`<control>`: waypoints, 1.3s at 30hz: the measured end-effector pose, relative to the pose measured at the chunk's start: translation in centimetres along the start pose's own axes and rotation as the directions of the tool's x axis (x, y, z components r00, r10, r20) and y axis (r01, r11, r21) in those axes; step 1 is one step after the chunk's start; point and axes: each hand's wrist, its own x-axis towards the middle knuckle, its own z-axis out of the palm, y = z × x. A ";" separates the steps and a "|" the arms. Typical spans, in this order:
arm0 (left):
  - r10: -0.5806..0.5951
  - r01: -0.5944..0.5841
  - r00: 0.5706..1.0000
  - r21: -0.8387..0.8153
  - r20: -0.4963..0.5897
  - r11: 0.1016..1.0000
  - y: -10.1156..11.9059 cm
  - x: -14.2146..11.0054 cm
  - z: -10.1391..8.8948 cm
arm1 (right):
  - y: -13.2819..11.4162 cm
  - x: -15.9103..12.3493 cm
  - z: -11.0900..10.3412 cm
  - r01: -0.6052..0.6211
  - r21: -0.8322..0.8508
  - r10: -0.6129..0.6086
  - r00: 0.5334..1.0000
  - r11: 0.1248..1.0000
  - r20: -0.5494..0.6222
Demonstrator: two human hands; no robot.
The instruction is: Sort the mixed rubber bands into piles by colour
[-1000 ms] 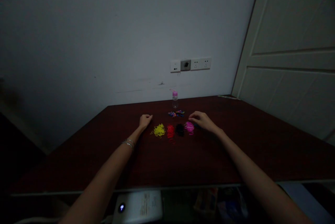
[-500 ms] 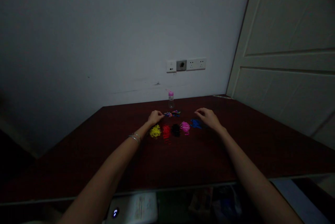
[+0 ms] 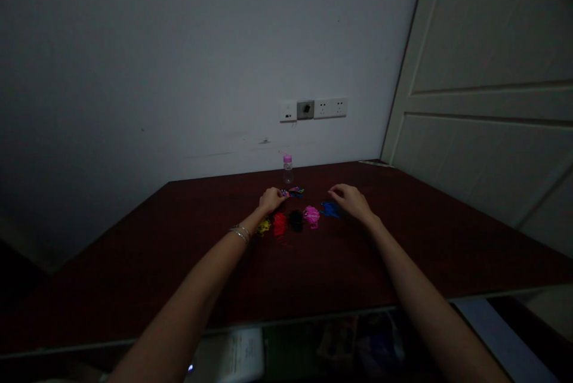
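My left hand (image 3: 271, 199) reaches over the left side of the table, its fingertips pinched together at the near left edge of a small mixed-colour heap of rubber bands (image 3: 295, 191). My right hand (image 3: 351, 199) hovers just right of and above a blue pile of rubber bands (image 3: 330, 209), thumb and fingers closed; anything between them is too small to make out. In a row between my arms lie a yellow pile (image 3: 264, 226), partly covered by my left wrist, a red pile (image 3: 280, 224), a black pile (image 3: 295, 220) and a pink pile (image 3: 311, 216).
A clear bottle with a pink cap (image 3: 287, 169) stands behind the mixed heap, near the wall. Wall sockets (image 3: 330, 108) are above it. A pale panelled door (image 3: 483, 102) borders the table's right side. Under the front edge, a white box (image 3: 242, 354) sits among dark items.
My left hand has moved slightly right, onto the mixed heap, and its wrist now covers part of the yellow pile. My right hand stays near the blue pile. The view has shifted a little.
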 end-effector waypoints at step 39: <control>0.360 -0.309 0.927 -0.330 0.106 0.892 6.3 1.1 -2.5 | 0.9 0.2 -0.3 -0.054 -0.037 0.051 0.997 0.998 -0.064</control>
